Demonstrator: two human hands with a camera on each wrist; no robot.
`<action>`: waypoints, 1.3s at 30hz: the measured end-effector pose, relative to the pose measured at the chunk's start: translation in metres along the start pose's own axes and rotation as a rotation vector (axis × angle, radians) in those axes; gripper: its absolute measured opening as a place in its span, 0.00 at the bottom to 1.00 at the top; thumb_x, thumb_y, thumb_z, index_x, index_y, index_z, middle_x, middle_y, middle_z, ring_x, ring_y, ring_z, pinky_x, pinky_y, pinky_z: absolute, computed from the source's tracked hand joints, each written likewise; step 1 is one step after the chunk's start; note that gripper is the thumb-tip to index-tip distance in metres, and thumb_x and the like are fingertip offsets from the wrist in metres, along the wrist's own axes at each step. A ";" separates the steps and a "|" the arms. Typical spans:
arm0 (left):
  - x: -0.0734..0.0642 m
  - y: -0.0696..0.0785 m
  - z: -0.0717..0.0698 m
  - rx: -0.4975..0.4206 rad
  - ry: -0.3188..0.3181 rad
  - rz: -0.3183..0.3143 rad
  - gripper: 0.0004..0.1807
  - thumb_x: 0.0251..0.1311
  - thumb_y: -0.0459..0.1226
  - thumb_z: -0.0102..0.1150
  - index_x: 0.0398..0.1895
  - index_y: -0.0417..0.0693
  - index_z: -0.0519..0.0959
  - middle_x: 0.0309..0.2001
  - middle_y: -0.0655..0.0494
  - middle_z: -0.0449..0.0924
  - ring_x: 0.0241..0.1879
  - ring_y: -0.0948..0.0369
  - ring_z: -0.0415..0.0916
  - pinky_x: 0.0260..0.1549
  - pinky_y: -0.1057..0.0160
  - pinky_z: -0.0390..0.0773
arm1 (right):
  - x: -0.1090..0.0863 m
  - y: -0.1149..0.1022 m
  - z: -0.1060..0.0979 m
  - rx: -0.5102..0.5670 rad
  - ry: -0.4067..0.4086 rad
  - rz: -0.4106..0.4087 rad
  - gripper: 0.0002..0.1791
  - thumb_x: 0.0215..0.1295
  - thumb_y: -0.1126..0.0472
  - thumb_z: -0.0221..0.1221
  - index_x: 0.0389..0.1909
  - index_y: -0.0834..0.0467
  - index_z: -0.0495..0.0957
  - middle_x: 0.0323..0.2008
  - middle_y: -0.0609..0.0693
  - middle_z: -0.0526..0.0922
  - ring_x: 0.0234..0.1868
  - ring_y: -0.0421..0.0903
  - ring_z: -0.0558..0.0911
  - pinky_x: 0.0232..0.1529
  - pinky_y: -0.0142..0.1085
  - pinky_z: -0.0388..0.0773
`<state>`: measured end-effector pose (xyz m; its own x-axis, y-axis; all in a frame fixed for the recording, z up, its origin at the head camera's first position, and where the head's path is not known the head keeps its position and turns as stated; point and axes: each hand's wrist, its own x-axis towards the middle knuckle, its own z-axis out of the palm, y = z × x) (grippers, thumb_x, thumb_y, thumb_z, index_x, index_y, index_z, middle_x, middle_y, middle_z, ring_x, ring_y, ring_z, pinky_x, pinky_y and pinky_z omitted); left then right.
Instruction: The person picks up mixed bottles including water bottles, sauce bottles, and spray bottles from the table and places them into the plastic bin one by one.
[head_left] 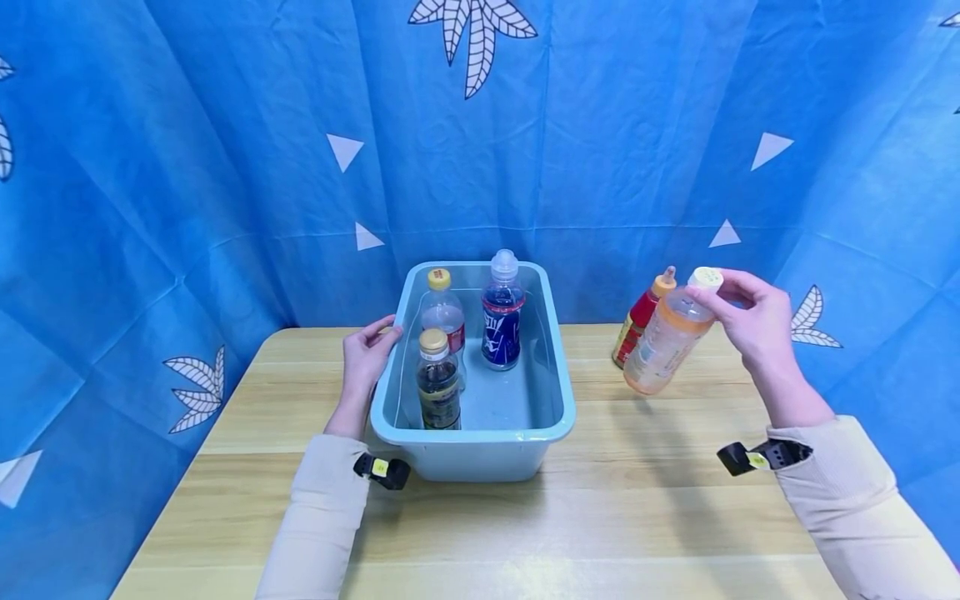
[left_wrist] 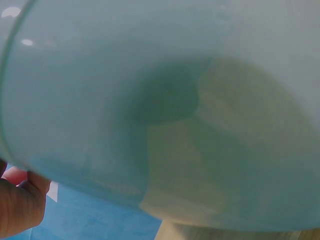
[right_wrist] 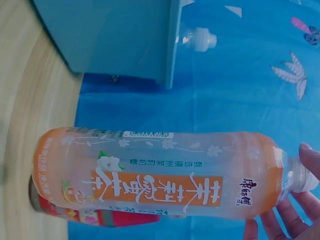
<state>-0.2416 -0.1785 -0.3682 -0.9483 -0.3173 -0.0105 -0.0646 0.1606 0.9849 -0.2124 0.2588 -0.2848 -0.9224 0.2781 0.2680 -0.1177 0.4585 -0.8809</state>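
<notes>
My right hand [head_left: 757, 321] pinches a clear drink bottle with an orange label [head_left: 667, 342] by its white cap and neck. The bottle tilts, its base toward the left and apparently raised off the table; in the right wrist view this bottle [right_wrist: 160, 172] shows its printed label. Behind it is a red squeeze bottle with an orange-yellow cap [head_left: 643, 321], partly hidden. With thumb and fingers, my left hand [head_left: 367, 354] grips the left rim of a light blue plastic tub [head_left: 480, 458]. The tub's wall [left_wrist: 100, 100] fills most of the left wrist view.
Inside the tub stand a blue-labelled bottle [head_left: 501, 329], a clear bottle with a yellow cap [head_left: 442, 308] and a dark bottle with a tan cap [head_left: 438, 387]. The wooden table [head_left: 637, 517] lies beneath. A blue curtain [head_left: 600, 125] hangs behind.
</notes>
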 end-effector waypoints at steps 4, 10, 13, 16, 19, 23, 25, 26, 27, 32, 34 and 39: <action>0.000 0.000 0.000 0.000 0.007 -0.002 0.20 0.58 0.41 0.54 0.54 0.46 0.73 0.46 0.44 0.76 0.43 0.52 0.75 0.43 0.58 0.74 | -0.001 -0.010 0.001 0.016 -0.003 -0.043 0.27 0.50 0.49 0.62 0.51 0.56 0.74 0.34 0.38 0.75 0.36 0.39 0.72 0.31 0.22 0.73; 0.001 0.000 0.001 0.005 0.016 0.001 0.20 0.57 0.41 0.54 0.53 0.45 0.73 0.46 0.44 0.76 0.43 0.52 0.75 0.43 0.58 0.75 | -0.002 -0.027 0.002 0.021 0.007 -0.106 0.24 0.50 0.51 0.62 0.48 0.57 0.76 0.32 0.37 0.76 0.34 0.38 0.73 0.30 0.22 0.73; 0.001 0.000 0.000 0.005 0.011 -0.001 0.20 0.58 0.41 0.54 0.54 0.46 0.73 0.46 0.44 0.76 0.43 0.52 0.75 0.43 0.58 0.74 | -0.002 -0.035 0.003 0.032 0.016 -0.133 0.22 0.50 0.53 0.63 0.47 0.57 0.77 0.31 0.37 0.77 0.33 0.38 0.74 0.29 0.22 0.73; 0.001 -0.001 0.000 0.003 0.005 -0.002 0.21 0.58 0.42 0.54 0.54 0.46 0.73 0.47 0.44 0.76 0.44 0.52 0.74 0.44 0.58 0.74 | -0.001 -0.044 0.004 0.047 0.010 -0.150 0.22 0.50 0.54 0.63 0.47 0.57 0.77 0.31 0.38 0.77 0.33 0.39 0.74 0.29 0.22 0.73; 0.000 -0.001 0.000 0.003 0.002 0.004 0.20 0.58 0.42 0.54 0.54 0.46 0.73 0.46 0.44 0.76 0.43 0.52 0.74 0.44 0.59 0.74 | 0.000 -0.053 0.004 0.064 -0.002 -0.160 0.22 0.50 0.54 0.64 0.47 0.56 0.77 0.32 0.40 0.77 0.34 0.39 0.74 0.29 0.23 0.73; 0.000 0.000 0.000 0.010 0.004 0.016 0.20 0.58 0.41 0.53 0.54 0.46 0.73 0.44 0.44 0.76 0.41 0.53 0.75 0.42 0.59 0.75 | 0.000 -0.066 0.005 0.091 -0.017 -0.178 0.21 0.49 0.55 0.64 0.46 0.55 0.78 0.33 0.42 0.78 0.35 0.40 0.74 0.30 0.23 0.73; -0.001 0.000 0.000 0.016 0.005 0.018 0.20 0.58 0.42 0.53 0.53 0.46 0.73 0.43 0.44 0.77 0.40 0.53 0.75 0.41 0.59 0.75 | 0.000 -0.071 0.007 0.103 -0.026 -0.184 0.21 0.49 0.55 0.64 0.46 0.54 0.78 0.34 0.43 0.78 0.36 0.40 0.74 0.31 0.24 0.72; 0.000 0.001 0.000 0.019 0.004 0.019 0.20 0.58 0.42 0.53 0.54 0.46 0.73 0.43 0.43 0.77 0.40 0.54 0.75 0.41 0.60 0.75 | -0.001 -0.074 0.007 0.102 -0.029 -0.186 0.21 0.49 0.55 0.64 0.46 0.54 0.78 0.34 0.43 0.78 0.37 0.40 0.74 0.31 0.24 0.72; 0.000 0.001 0.000 0.022 0.003 0.019 0.20 0.58 0.42 0.53 0.54 0.46 0.73 0.43 0.43 0.77 0.39 0.53 0.76 0.41 0.60 0.75 | -0.001 -0.077 0.008 0.101 -0.032 -0.186 0.21 0.49 0.55 0.64 0.46 0.54 0.78 0.34 0.44 0.78 0.37 0.40 0.74 0.32 0.25 0.72; 0.000 0.001 0.000 0.025 0.001 0.016 0.20 0.58 0.42 0.53 0.54 0.45 0.73 0.44 0.43 0.77 0.40 0.53 0.76 0.41 0.60 0.75 | -0.001 -0.090 0.012 0.110 -0.046 -0.197 0.22 0.49 0.53 0.64 0.47 0.54 0.78 0.36 0.46 0.78 0.38 0.41 0.73 0.32 0.26 0.72; 0.000 0.001 0.000 0.024 0.002 0.015 0.20 0.58 0.41 0.53 0.54 0.45 0.73 0.44 0.43 0.77 0.40 0.53 0.76 0.41 0.60 0.75 | -0.001 -0.096 0.013 0.126 -0.055 -0.208 0.22 0.49 0.53 0.64 0.47 0.54 0.78 0.36 0.46 0.78 0.39 0.41 0.73 0.32 0.26 0.72; 0.000 0.002 0.000 0.020 0.002 0.009 0.20 0.58 0.41 0.53 0.54 0.46 0.73 0.44 0.44 0.76 0.41 0.53 0.75 0.42 0.59 0.75 | 0.001 -0.108 0.020 0.192 -0.080 -0.249 0.19 0.49 0.57 0.64 0.45 0.55 0.79 0.35 0.47 0.79 0.39 0.43 0.74 0.33 0.27 0.74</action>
<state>-0.2413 -0.1780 -0.3666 -0.9481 -0.3179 -0.0012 -0.0624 0.1825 0.9812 -0.2076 0.1926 -0.1970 -0.8815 0.1066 0.4600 -0.4039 0.3344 -0.8515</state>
